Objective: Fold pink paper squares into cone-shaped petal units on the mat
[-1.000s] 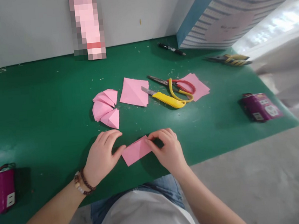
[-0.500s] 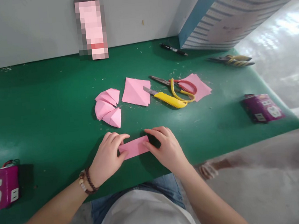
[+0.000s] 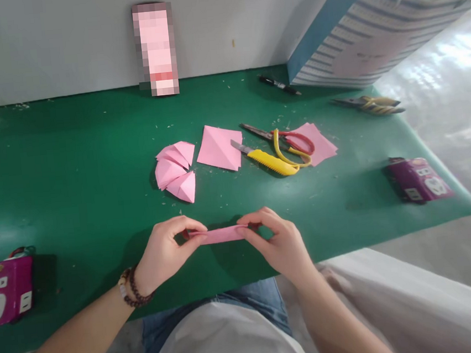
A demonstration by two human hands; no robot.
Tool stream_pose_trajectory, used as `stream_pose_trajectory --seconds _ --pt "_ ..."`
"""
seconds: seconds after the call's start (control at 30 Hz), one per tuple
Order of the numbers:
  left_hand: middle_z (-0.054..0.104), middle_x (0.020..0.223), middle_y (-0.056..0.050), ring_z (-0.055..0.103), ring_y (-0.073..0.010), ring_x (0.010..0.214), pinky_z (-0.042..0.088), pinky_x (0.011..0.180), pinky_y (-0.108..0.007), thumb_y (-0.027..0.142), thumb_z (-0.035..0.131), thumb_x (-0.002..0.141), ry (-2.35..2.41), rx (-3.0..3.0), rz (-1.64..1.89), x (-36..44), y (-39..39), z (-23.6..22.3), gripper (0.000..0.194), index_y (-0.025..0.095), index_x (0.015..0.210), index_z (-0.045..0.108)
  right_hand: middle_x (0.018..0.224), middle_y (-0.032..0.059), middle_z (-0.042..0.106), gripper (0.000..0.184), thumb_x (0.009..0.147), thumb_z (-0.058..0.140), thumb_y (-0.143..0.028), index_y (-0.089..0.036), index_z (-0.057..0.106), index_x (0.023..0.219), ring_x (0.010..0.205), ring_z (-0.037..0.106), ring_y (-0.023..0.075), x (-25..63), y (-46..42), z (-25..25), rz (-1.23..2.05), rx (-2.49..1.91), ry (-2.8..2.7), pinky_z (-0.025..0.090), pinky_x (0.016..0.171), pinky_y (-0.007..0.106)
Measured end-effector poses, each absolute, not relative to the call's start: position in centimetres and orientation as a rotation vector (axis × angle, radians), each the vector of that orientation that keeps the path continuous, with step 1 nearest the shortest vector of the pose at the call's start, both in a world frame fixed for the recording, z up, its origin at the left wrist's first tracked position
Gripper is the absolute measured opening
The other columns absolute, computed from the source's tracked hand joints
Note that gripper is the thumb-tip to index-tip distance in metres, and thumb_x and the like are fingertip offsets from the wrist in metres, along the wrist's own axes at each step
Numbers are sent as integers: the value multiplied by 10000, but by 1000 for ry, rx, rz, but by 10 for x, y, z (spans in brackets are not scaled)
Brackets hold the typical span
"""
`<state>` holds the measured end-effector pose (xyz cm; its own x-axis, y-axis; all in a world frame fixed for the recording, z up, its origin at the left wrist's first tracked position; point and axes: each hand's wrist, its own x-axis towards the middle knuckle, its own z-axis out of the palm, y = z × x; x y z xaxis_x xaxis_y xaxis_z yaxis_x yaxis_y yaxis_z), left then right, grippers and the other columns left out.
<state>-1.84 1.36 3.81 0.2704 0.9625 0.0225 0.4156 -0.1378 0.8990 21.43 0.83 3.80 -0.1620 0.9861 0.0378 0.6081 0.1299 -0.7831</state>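
Between my hands, a folded strip of pink paper (image 3: 223, 235) is held level above the near part of the green table (image 3: 72, 175). My left hand (image 3: 171, 244) pinches its left end between thumb and fingers. At the right end, the thumb and fingertips of my right hand (image 3: 272, 234) close on the paper. Beyond my hands lie several folded pink paper pieces (image 3: 172, 171), fanned in a part circle. Beside them rests a small stack of pink paper squares (image 3: 218, 147), with the blade tip of a yellow utility knife (image 3: 271, 162) on its edge.
Scissors (image 3: 282, 138) with red and yellow handles overlap more pink squares (image 3: 319, 143). A pen (image 3: 279, 85), pliers (image 3: 370, 104), a striped paper bag (image 3: 340, 50) and a blurred pink phone-like object (image 3: 156, 48) stand or lie farther back. Purple power sockets (image 3: 9, 290) sit at both sides.
The paper strip has tipped up and now looks narrower. Both hands have turned with it and pinch its ends more tightly. At lower right, a blurred white shape has come into view.
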Motion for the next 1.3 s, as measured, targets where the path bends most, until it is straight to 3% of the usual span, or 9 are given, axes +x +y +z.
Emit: stream_pose_trajectory --seconds 0.13,0.3,0.53,0.7,0.83,0.93,1.13,1.2,1.3 --pt "715 782 30 629 -89 659 530 625 -174 136 687 830 1271 1697 846 -19 15 36 97 215 880 710 754 -10 702 98 846 662 -296 -272 727 915 640 643 145 215 8 34 930 -1550 -1729 524 583 251" --pt "711 1043 -26 646 -148 973 528 892 -283 124 636 879 1218 2020 915 -19 13 31 217 218 1070 678 746 -12 711 58 836 672 -277 -267 727 847 622 621 135 208 8 36 921 -1500 -1665 532 599 255" --pt "684 1043 -46 614 -171 990 522 893 -330 128 651 875 1197 2213 996 -18 12 28 150 210 998 669 731 -11 711 53 815 695 -289 -251 725 836 615 627 131 202 5 33 934 -1515 -1616 531 589 238" --pt "669 994 -51 582 -196 995 517 882 -360 77 625 864 1202 2353 984 -18 10 31 144 211 849 674 779 8 725 139 900 598 -309 -239 715 874 642 651 143 207 5 32 899 -1512 -1716 551 606 251" --pt "683 944 -47 581 -187 922 516 834 -348 66 585 878 1154 2521 925 -22 8 30 166 207 871 673 1024 59 713 170 932 559 -234 -252 686 1043 792 683 166 216 6 27 736 -1356 -1950 591 704 300" --pt "719 1000 -37 627 -175 952 518 848 -343 62 512 911 1032 2592 852 -24 9 26 201 198 910 660 1235 101 635 224 945 514 -170 -254 685 1064 866 690 173 223 7 20 575 -1256 -2106 603 769 341" --pt "735 1062 -39 664 -181 1035 483 1037 -433 41 457 912 935 2668 751 -23 13 23 254 185 963 660 1286 137 610 346 913 540 -106 -235 614 1226 1074 652 225 230 7 12 386 -1195 -2232 596 847 369" --pt "735 1045 -47 667 -192 1049 463 1069 -461 47 462 912 931 2680 694 -22 12 23 249 180 969 664 1354 139 574 378 896 515 -63 -248 640 1200 1153 613 251 231 6 12 299 -1137 -2320 578 884 408" --pt "724 1083 -69 644 -210 1128 443 1097 -473 61 496 911 952 2628 667 -21 11 20 192 162 920 658 1393 99 566 435 858 496 -33 -259 653 1195 1372 434 307 231 3 14 196 -1051 -2465 484 1023 520"
